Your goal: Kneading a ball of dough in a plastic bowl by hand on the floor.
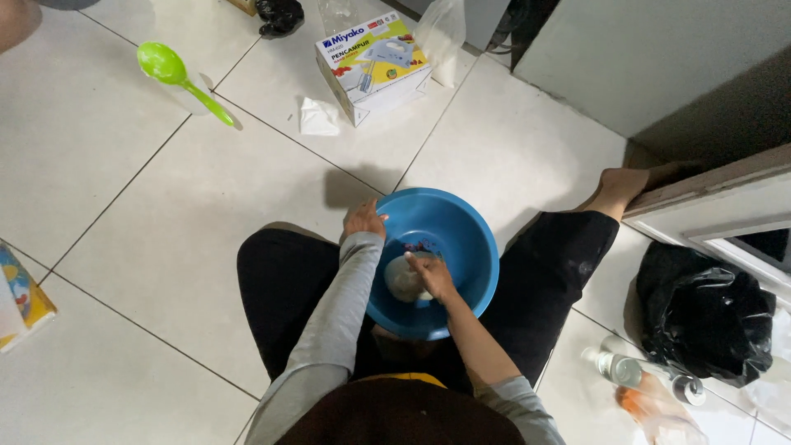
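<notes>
Dough lies under right hand, inside blue bowl.

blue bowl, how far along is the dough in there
Done: a pale lump of dough already holds together in the blue bowl. In hand: the right hand presses on the lump while the left hand grips the bowl's rim. Left: it looks rough, so probably more kneading. The green ladle and mixer box lie apart on the floor.
</notes>
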